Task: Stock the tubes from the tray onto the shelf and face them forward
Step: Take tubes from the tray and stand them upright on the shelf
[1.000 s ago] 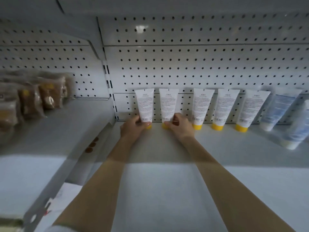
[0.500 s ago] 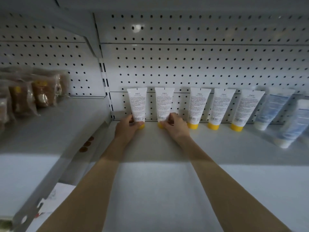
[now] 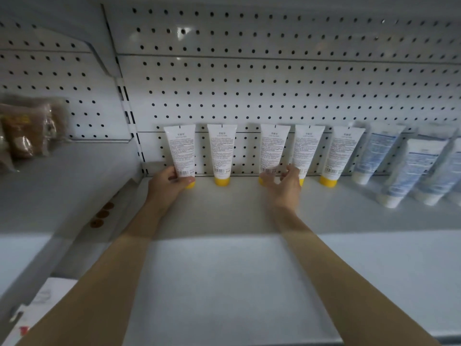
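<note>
1. The shelf [image 3: 224, 270] spans the view, and the frame cuts off its front edge.
2. The pegboard [image 3: 249, 83] backs it.
3. Brown packets [image 3: 25, 128] at far left are blurred and partly out of frame.
4. Blue-printed tubes [image 3: 414, 168] lean at far right, their print too smeared to read.
5. Five yellow-capped tubes [image 3: 222, 151] stand cap-down against the pegboard, with fine print and barcodes facing outward.
6. The left hand [image 3: 169, 183] pinches the leftmost tube [image 3: 179, 151] at its base, with the thumb across the front, hiding most of the cap.
7. The right hand [image 3: 282, 186], fingers spread, covers the caps of the third tube [image 3: 273, 148] and fourth tube [image 3: 308, 148]. Blur hides whether it touches them.
</note>
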